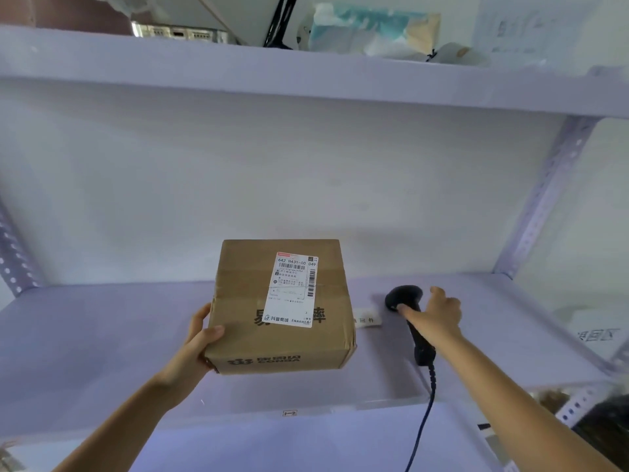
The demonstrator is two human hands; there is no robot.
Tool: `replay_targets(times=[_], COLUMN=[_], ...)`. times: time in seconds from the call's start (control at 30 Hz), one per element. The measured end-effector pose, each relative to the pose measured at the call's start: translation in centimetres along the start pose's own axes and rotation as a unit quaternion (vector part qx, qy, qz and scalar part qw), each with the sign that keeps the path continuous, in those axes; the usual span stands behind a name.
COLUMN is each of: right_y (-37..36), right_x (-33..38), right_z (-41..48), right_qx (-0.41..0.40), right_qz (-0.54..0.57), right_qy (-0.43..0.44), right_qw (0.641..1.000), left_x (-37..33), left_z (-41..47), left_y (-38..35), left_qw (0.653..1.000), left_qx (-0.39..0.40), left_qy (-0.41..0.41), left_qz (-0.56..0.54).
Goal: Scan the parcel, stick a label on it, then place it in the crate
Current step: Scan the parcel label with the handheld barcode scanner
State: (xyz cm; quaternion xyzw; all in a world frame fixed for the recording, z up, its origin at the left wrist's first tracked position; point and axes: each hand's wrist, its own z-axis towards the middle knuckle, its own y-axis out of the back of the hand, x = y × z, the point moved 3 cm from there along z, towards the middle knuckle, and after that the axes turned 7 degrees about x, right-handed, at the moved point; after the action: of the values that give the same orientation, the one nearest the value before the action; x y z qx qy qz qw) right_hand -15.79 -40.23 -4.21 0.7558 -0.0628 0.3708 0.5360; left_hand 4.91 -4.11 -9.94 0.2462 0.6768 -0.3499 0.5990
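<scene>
The parcel (258,301) is a brown cardboard box with black print, held above the white shelf (102,335). A white shipping label (294,289) with barcodes lies on its top face. My left hand (200,338) grips the box's near left corner, thumb on top. A black handheld barcode scanner (403,298) with a coiled cable sits to the right of the box, its head pointed left and down. My right hand (434,316) is wrapped around its handle, index finger stretched toward the head. No crate is in view.
A small white tag with characters (366,320) lies on the shelf between box and scanner. An upper shelf (306,76) carries a tissue pack and a metal device. Perforated uprights (544,199) stand at both sides. White sheets (592,332) lie at far right.
</scene>
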Motion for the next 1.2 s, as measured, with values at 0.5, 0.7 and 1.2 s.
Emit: replay_targets(times=[0.5, 0.7, 1.2], right_y=[-2.9, 0.4, 7.8], right_x=[-2.5, -0.1, 11.9], right_z=[2.7, 0.8, -8.7], right_qx=[0.121, 0.148, 0.210], right_qz=[0.180, 0.211, -0.116], right_qy=[-0.083, 0.012, 0.340], right_qw=[0.973, 0.966, 0.909], left_x=[0.4, 0.4, -0.3], left_z=[-0.2, -0.2, -0.8], left_y=[0.3, 0.3, -0.5], left_qw=[1.000, 1.000, 1.000], left_qx=[0.006, 0.008, 0.006], left_qy=[-0.016, -0.013, -0.015], left_qz=[0.000, 0.004, 0.001])
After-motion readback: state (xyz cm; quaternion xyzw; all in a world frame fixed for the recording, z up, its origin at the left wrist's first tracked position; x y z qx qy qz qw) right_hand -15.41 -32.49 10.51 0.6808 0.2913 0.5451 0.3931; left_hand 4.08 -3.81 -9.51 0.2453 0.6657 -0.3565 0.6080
